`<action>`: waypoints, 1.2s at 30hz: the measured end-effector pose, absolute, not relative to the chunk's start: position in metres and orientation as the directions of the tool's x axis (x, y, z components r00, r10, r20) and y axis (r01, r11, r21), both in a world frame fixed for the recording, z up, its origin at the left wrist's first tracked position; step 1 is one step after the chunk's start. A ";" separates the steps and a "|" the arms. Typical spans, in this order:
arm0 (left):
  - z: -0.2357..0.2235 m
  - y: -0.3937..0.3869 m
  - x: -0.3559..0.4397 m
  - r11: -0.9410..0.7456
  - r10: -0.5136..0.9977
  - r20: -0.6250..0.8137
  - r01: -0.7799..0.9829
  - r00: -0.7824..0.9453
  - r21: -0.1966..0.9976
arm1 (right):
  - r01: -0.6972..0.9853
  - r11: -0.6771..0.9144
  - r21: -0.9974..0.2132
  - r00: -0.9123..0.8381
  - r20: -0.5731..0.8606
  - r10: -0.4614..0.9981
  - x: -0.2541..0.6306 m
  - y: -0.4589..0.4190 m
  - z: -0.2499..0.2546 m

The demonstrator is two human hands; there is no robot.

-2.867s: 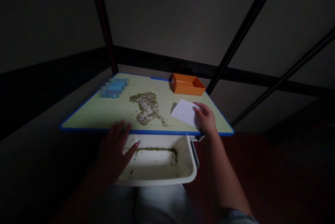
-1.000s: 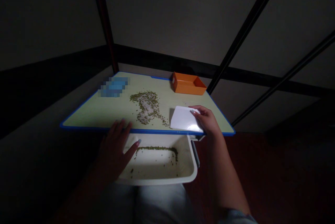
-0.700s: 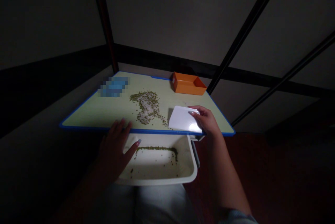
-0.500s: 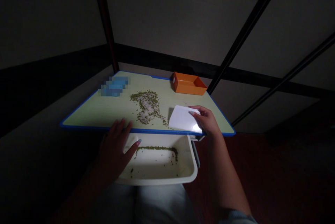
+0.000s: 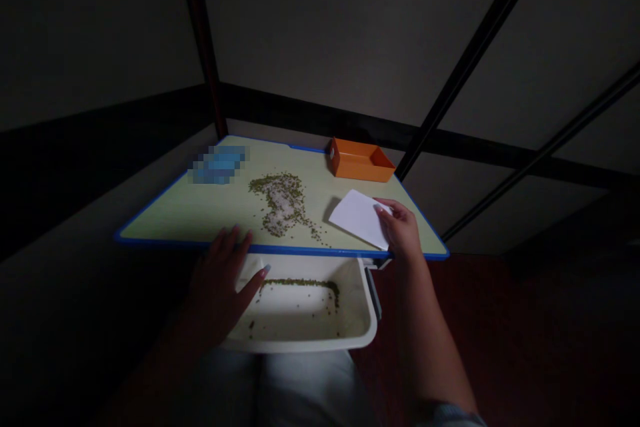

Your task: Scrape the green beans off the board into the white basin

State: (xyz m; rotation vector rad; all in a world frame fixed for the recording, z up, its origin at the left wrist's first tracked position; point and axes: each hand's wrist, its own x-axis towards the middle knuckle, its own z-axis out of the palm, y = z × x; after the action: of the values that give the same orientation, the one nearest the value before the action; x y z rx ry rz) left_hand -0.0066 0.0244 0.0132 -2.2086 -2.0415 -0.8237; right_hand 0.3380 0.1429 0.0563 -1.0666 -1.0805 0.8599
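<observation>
Your right hand [image 5: 401, 230]: fingers gripping white card [image 5: 359, 216], tilted, right of seed pile [image 5: 283, 204] on surface [image 5: 165, 220]. Your left hand [image 5: 220, 290]: fingers open, spread at near edge, over bin [image 5: 310, 345].

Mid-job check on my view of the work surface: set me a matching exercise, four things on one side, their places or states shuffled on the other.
Things
1. Card
2. Orange box
3. Grain pile
4. White bin

Places or states
A. Loose around the middle of the board
B. Below the board's near edge, with green grains inside
C. Gripped by the right hand
D. On the board, toward its far right corner

Right pairs: 1-C, 2-D, 3-A, 4-B
</observation>
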 end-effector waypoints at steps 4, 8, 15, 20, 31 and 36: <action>0.015 0.023 -0.006 -0.137 0.922 0.387 0.928 -0.008 0.346 | 0.019 0.252 -0.968 0.211 0.250 0.945 0.335 0.140 0.060; 0.017 0.022 -0.004 -0.131 0.925 0.379 0.924 -0.016 0.358 | 0.049 0.251 -0.967 0.192 0.255 0.948 0.335 0.137 0.062; 0.014 0.023 -0.005 -0.137 0.912 0.409 0.925 -0.022 0.356 | 0.029 0.269 -0.963 0.178 0.270 0.946 0.337 0.138 0.059; 0.013 0.022 -0.006 -0.147 0.913 0.409 0.929 -0.005 0.339 | 0.060 0.259 -0.964 0.169 0.266 0.949 0.337 0.139 0.059; 0.017 0.023 -0.004 -0.145 0.920 0.393 0.930 0.001 0.337 | 0.033 0.280 -0.959 0.219 0.280 0.934 0.337 0.141 0.059; 0.016 0.022 -0.004 -0.144 0.917 0.398 0.935 0.003 0.325 | 0.070 0.248 -0.966 0.180 0.257 0.950 0.336 0.138 0.062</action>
State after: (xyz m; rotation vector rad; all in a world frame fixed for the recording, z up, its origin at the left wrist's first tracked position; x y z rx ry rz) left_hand -0.0041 0.0215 0.0163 -2.2009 -2.0336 -0.8283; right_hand 0.3359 0.1380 0.0619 -1.1352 -1.2138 0.8621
